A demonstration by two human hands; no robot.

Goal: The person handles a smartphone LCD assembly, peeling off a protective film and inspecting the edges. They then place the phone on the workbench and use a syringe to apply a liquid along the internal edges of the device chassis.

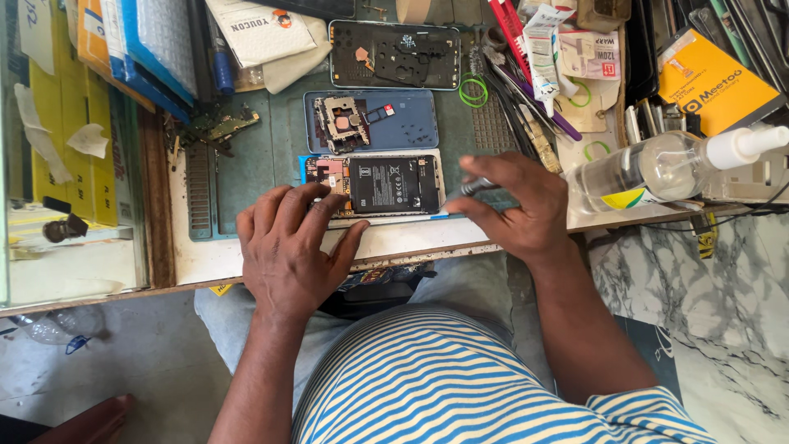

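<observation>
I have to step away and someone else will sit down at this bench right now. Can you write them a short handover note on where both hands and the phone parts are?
Left hand: flat, fingers pressing the left end of the opened phone, holding nothing.
Right hand: pinching a thin metal tool, tip at the phone's right end.
Phone lies at the front of the work mat, back off, battery and board exposed.
Blue back cover with a loose board piece on it lies just behind; a dark inner frame further back.
Clear spray bottle lies on its side at right.
Done: phone opened. Left: battery still seated.
</observation>
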